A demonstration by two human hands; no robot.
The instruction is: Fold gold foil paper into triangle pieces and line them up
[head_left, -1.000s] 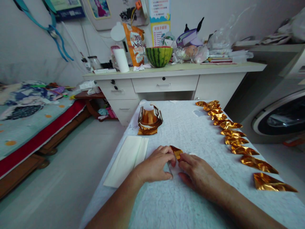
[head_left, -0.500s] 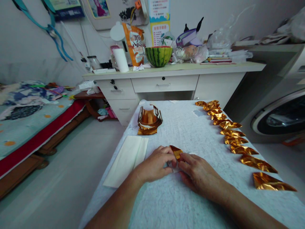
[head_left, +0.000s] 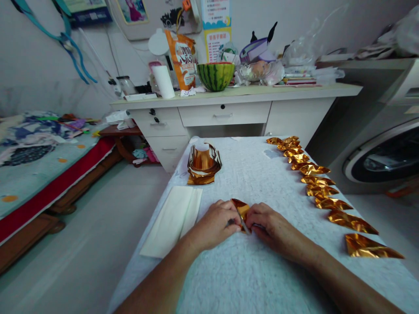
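Note:
Between my two hands, just over the cloth-covered table, is a small sheet of gold foil paper (head_left: 242, 210), partly folded, with a pale edge showing. My left hand (head_left: 220, 222) pinches its left side. The fingers of my right hand (head_left: 266, 224) are closed on its right side; their tips are partly hidden. A stack of curled gold foil sheets (head_left: 202, 163) stands farther back on the left. White paper sheets (head_left: 168, 220) lie flat beside my left forearm. Along the right edge runs a row of several folded gold foil pieces (head_left: 353, 221).
The table (head_left: 235, 279) has a light cloth over it. Behind it stands a white desk (head_left: 225, 114) bearing a cut watermelon (head_left: 216, 76) and an orange pouch (head_left: 183, 61). A washing machine (head_left: 382, 148) is at right, a bed (head_left: 49, 174) at left.
My fingers have shifted on the foil paper, and more of its gold side and a pale edge now show between my hands. The view has moved slightly.

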